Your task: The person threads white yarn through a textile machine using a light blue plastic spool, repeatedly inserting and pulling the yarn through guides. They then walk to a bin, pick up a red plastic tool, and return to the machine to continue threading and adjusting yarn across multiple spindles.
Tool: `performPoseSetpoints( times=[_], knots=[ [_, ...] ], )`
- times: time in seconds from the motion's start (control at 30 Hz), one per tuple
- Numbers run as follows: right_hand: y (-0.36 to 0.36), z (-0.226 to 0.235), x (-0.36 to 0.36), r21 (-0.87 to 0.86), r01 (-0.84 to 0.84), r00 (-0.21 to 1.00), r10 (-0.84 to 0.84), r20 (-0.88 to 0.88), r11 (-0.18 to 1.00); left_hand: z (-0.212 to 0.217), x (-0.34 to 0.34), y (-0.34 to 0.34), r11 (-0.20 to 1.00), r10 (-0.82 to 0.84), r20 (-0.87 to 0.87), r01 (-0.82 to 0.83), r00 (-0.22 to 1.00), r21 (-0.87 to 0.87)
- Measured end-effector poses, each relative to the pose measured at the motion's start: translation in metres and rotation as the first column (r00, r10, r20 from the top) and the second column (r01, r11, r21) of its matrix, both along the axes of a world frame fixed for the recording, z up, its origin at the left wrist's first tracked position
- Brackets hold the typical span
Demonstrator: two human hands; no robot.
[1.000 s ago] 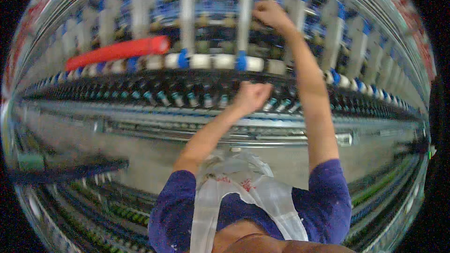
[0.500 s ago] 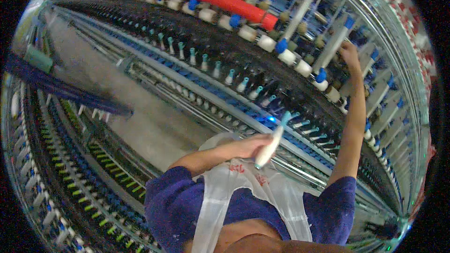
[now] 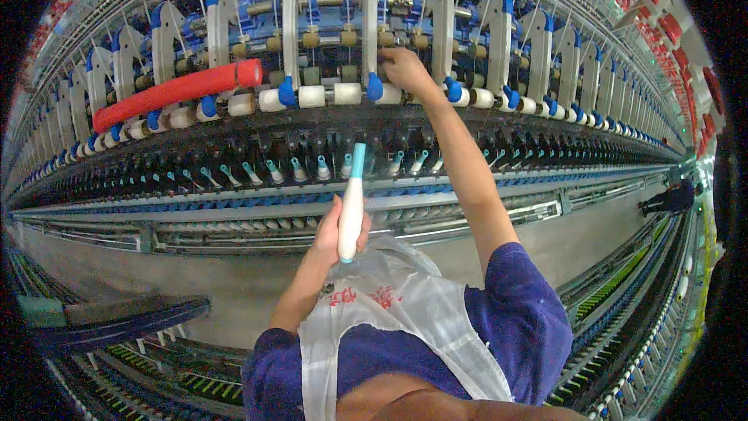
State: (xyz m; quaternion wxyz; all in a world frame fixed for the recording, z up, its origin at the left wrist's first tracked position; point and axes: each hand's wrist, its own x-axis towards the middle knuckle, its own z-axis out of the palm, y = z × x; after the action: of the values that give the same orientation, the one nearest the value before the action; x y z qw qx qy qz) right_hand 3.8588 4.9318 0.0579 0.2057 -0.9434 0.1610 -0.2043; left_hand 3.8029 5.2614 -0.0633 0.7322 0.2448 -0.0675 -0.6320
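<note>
My left hand point(image 3: 328, 240) is closed round a yarn bobbin point(image 3: 352, 214), a teal tube wound with white yarn, held upright in front of my apron. My right arm stretches up to the spinning frame. There my right hand point(image 3: 407, 72) has its fingers drawn together beside a grey pressure arm point(image 3: 371, 27) with blue ends, at the rollers. Whatever those fingertips pinch is too small or hidden to make out. Just below runs a row of white rollers point(image 3: 347, 93). Farther down, a line of bobbins point(image 3: 322, 167) with teal tops stands on the frame.
A red foam-like tube point(image 3: 179, 93) lies along the rollers to the left. Metal rails point(image 3: 436, 228) run across between me and the frame. A dark blue padded bar point(image 3: 125, 326) juts in at lower left. Another person point(image 3: 672, 196) is far off at right.
My view has swung round, so the frame now lies level across it. The bobbin in my left hand is more upright. My right hand stays up at the rollers.
</note>
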Motion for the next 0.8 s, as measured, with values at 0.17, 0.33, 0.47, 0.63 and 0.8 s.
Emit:
performPoseSetpoints(
  times=[0.17,0.33,0.47,0.63,0.8],
  knots=[
    [-0.016,-0.016,0.009,-0.059,0.113,0.991,-0.117,-0.068,0.992,0.01,0.007,-0.013,1.0,0.004,0.022,-0.003,1.0,-0.011],
    [0.024,-0.002,-0.031,-0.172,0.127,0.934,-0.06,0.352,0.977,0.031,0.013,-0.03,0.985,0.044,0.152,-0.017,0.987,-0.17],
    [0.09,-0.009,-0.104,0.271,0.045,0.873,-0.169,0.457,0.962,0.045,0.009,-0.044,0.98,0.095,0.291,-0.037,0.952,-0.198],
    [0.143,-0.042,-0.14,0.914,-0.381,0.9,-0.168,0.402,0.141,0.047,-0.007,-0.063,0.972,0.142,0.413,-0.049,0.9,-0.228],
    [0.147,-0.052,-0.141,0.796,-0.276,0.655,-0.501,0.566,0.539,0.042,-0.019,-0.08,0.982,0.185,0.648,-0.167,0.739,-0.089]
  ],
)
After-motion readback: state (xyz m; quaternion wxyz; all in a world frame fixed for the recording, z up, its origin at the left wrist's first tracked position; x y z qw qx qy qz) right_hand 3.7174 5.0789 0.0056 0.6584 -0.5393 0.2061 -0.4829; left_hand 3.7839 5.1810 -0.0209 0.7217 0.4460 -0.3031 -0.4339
